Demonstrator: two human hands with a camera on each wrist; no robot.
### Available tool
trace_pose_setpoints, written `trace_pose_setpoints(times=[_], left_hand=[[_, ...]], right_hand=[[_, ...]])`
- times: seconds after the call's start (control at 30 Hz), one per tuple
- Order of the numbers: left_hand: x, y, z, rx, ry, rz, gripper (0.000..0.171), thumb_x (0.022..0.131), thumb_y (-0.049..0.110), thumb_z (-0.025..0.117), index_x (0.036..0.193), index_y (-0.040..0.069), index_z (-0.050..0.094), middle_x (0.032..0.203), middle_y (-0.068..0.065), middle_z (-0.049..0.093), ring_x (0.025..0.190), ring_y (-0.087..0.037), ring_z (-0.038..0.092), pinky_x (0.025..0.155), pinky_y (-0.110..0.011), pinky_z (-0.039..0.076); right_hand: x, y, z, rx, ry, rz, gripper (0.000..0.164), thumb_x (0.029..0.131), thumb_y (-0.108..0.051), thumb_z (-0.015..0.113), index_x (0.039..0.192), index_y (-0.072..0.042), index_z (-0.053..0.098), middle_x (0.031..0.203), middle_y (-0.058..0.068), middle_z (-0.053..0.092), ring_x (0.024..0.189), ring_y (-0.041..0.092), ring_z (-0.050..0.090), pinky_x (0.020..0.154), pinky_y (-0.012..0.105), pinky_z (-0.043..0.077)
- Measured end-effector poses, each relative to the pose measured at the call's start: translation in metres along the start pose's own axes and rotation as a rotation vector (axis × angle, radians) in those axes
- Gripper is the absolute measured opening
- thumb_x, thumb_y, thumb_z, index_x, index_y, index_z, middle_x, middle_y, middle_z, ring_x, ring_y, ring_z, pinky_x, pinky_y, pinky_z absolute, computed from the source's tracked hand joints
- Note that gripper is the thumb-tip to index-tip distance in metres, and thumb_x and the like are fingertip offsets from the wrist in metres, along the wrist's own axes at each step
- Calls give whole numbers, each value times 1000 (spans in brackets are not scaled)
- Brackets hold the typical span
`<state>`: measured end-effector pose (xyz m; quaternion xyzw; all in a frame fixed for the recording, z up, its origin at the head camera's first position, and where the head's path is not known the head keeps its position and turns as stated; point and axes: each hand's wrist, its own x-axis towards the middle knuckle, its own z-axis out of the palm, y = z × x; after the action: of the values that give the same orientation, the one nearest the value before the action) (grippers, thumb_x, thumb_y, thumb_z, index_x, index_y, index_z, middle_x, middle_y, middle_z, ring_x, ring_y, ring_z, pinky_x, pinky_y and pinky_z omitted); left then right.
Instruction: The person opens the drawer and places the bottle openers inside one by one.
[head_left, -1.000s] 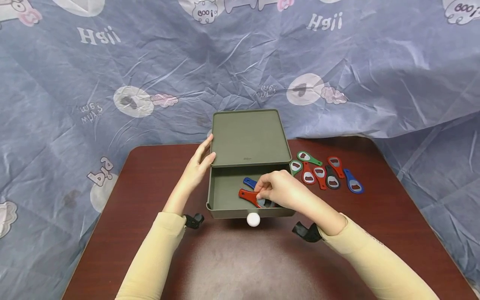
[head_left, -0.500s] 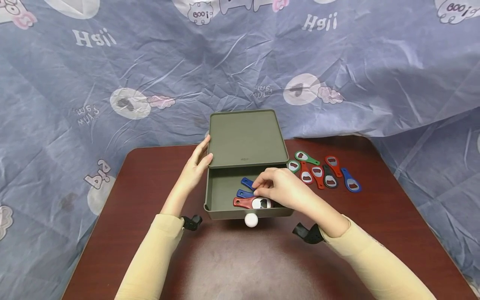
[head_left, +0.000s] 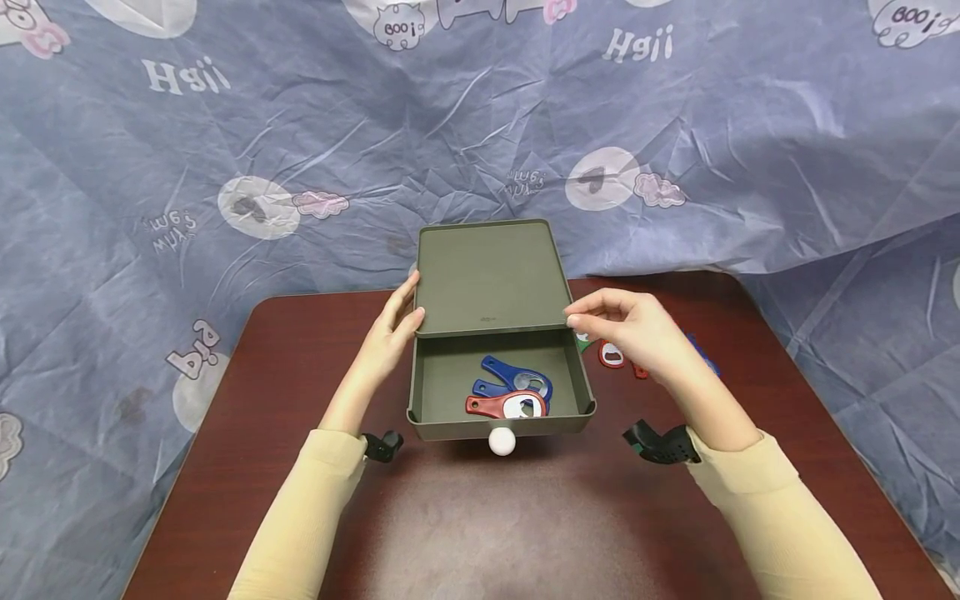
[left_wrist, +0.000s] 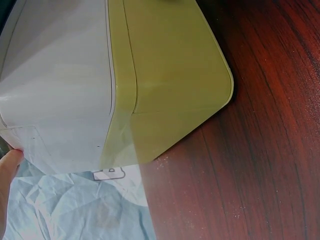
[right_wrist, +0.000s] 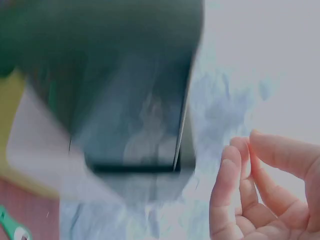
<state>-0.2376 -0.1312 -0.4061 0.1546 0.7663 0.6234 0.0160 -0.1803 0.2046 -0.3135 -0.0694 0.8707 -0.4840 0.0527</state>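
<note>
A dark olive drawer box (head_left: 491, 279) stands on the table with its drawer (head_left: 442, 383) pulled out. Inside the drawer lie a red bottle opener (head_left: 487, 406), a blue bottle opener (head_left: 504, 367) and a second blue opener (head_left: 487, 388), partly overlapping. Against the box's left side rests my left hand (head_left: 385, 337), its fingers extended. My right hand (head_left: 637, 329) hovers by the box's front right corner, fingers loosely bent. In the right wrist view nothing shows between the thumb and fingers of that hand (right_wrist: 260, 195).
More openers lie on the table right of the box, partly hidden by my right hand: a green one (head_left: 583, 341), a red one (head_left: 611, 355) and a blue one (head_left: 702, 352). A white knob (head_left: 502, 441) sticks out from the drawer front. Patterned blue-grey cloth (head_left: 322, 125) hangs behind.
My right hand let go of the red opener in the drawer, then rose and moved right, out of the drawer. The left hand stays against the box.
</note>
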Motion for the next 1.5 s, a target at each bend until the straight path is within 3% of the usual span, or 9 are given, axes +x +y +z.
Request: trace_pose_setpoints(times=[0.13,0.4,0.53,0.67,0.87,1.0,1.17,1.3,1.5], left_hand=[[0,0,-1,-2,2,1,57,105,23,46,158,24,25,164,-3,23,150,-23,25,113,-58,33],[1,0,-2,-5,1,6,57,105,22,46,158,24,25,163,-6,24,149,-23,26,114,-56,32],[0,-1,-2,5,2,7,57,105,22,46,158,24,25,164,-5,23,149,-24,25,114,-56,32],[0,-1,-2,-3,-1,6,57,105,22,46,158,24,24,164,-5,23,150,-23,24,115,-55,31],[0,-2,-2,-3,-1,6,57,105,22,46,158,23,25,164,-4,22,150,-23,23,116,-54,30],[0,-2,-1,-4,0,5,57,104,22,47,157,24,25,164,-4,23,150,-24,24,115,-54,31],[0,-3,-1,-15,-1,7,57,104,22,47,157,24,26,163,-6,24,149,-24,25,115,-55,32],[0,-3,-1,-20,1,-4,57,104,21,46,157,24,25,163,-5,23,149,-22,25,115,-53,33],[0,-2,-1,-13,0,-14,58,104,20,47,158,26,24,164,0,21,151,-20,21,116,-52,32]], right_hand=[[9,23,-18,32,85,44,33,91,-32,70,114,-8,69,83,-22,70,79,0,67,72,18,52],[28,89,-36,111,171,150,22,92,-36,70,107,-20,68,85,-29,67,76,-5,66,70,17,46],[32,117,-41,108,202,225,35,93,-37,67,118,-11,64,77,-34,63,73,-10,64,66,20,44],[34,144,-42,105,245,262,51,94,-39,65,128,0,58,76,-35,60,71,-12,62,68,15,48],[36,183,-38,123,358,317,54,92,-36,69,127,4,59,76,-32,55,68,-12,60,68,10,50],[37,203,-33,19,419,383,53,90,-37,71,126,1,63,85,-19,59,69,-6,57,66,15,47],[36,219,-24,-180,432,421,50,89,-38,71,122,0,66,109,20,69,92,21,60,70,27,44],[35,228,-17,-249,433,406,52,90,-32,71,125,5,62,124,28,62,110,39,55,79,39,45],[35,234,-10,-302,475,388,51,88,-23,72,124,10,58,115,31,54,111,45,46,93,54,38]])
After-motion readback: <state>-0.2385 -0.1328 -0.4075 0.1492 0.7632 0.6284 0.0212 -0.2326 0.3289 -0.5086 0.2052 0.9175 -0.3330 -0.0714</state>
